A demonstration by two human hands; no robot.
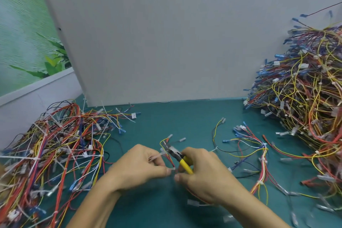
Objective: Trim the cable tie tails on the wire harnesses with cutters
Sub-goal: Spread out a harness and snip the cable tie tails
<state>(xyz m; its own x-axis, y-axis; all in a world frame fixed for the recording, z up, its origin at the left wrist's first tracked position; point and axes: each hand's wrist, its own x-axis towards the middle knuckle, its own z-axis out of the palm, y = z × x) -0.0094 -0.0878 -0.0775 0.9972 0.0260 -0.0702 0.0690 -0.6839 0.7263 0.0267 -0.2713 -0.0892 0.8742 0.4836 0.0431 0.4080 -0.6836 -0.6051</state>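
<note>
Head view, person seated at a green table, both forearms in from the lower edge.

Left hand: fingers curled, thumb tip pressed forward, pinching a small wire harness of red and yellow wires. The harness is held just above the table at centre, between the two hands. A white cable tie tail sticks out to the left across the left knuckles.

Right hand: wrapped tight round the yellow handles of the cutters. The dark cutter head points up and left and meets the tie tail at its root on the harness. The picture is blurred there, so I cannot tell whether the blades are closed on it.

Left of the hands: a low pile of harnesses with many long white tie tails standing out. Far right: a tall heap of harnesses with blue terminals and white connectors, leaning against a grey panel that stands along the back of the table. Between the right hand and the heap: one loose harness lying flat on the table. Upper left: a green leafy poster.
</note>
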